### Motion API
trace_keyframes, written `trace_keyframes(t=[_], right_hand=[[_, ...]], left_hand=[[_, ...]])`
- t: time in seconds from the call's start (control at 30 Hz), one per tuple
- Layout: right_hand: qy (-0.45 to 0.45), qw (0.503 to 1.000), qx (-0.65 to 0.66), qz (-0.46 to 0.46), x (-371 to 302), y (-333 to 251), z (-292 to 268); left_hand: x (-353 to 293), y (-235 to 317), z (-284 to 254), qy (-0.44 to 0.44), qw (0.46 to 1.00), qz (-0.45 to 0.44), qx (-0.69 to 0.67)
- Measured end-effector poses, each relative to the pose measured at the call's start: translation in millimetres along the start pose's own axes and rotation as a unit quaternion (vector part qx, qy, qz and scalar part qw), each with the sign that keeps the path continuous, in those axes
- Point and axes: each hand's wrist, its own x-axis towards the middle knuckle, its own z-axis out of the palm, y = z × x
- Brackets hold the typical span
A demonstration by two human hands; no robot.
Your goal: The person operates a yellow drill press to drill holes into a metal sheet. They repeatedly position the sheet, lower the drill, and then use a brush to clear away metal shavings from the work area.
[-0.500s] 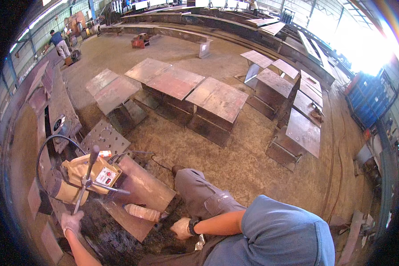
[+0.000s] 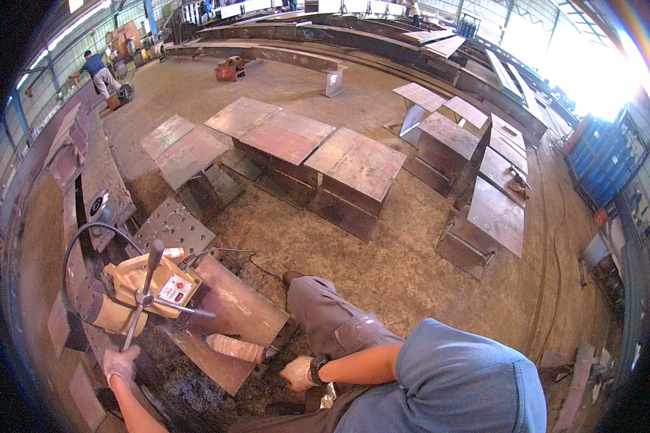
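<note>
A yellow magnetic drill [image 2: 141,289] stands on the steelwork at the left, with a three-armed feed handle [image 2: 144,296] facing me. My left hand [image 2: 120,363], in a pale glove, is wrapped round the lowest arm of that handle. Beside the drill, a clouded plastic bottle [image 2: 235,348] lies on its side on a flat steel plate [image 2: 242,299]. My right hand [image 2: 297,373] rests by my leg with its fingers curled in, a dark watch on the wrist; whatever may be inside them is hidden.
A drilled steel plate [image 2: 173,227] lies beyond the drill, and a black cable [image 2: 267,268] trails over the floor. Several steel beam pieces with flat tops [image 2: 354,162] stand ahead. Another person [image 2: 100,74] bends over at the far left. Blue racking [image 2: 603,155] is at the right.
The far person has stretched an arm out to the left. My left hand keeps its grip on the drill handle, and my right hand stays in place. The view has shifted slightly.
</note>
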Motion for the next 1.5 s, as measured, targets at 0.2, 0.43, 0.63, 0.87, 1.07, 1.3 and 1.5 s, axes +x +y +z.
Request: trace_keyframes(t=[0.2, 0.43, 0.63, 0.87, 1.07, 1.3, 1.5], right_hand=[[-0.004, 1.000, -0.007, -0.017, 4, -4, -3], [0.000, 1.000, 0.000, -0.007, -1, -4, -5], [-0.001, 1.000, -0.008, -0.001, 1, -8, -4], [0.003, 1.000, -0.009, 0.006, -2, -4, -2], [-0.006, 1.000, -0.019, -0.013, 10, -2, 2], [-0.001, 1.000, -0.012, -0.005, 5, -3, 1], [-0.009, 1.000, -0.011, -0.004, 5, 1, 4]], left_hand=[[29, -41, 8, 0.016, 1.000, -0.012, 0.013], [17, -20, 4, -0.005, 1.000, -0.007, 0.029], [16, -27, 5, 0.030, 0.999, -0.008, 0.015], [-10, 7, 1, 0.035, 0.999, 0.015, -0.030], [31, -50, 17, 0.042, 0.997, 0.007, -0.059], [29, -45, 19, 0.028, 0.998, -0.017, -0.062], [34, -39, 20, -0.010, 0.998, -0.015, -0.068]])
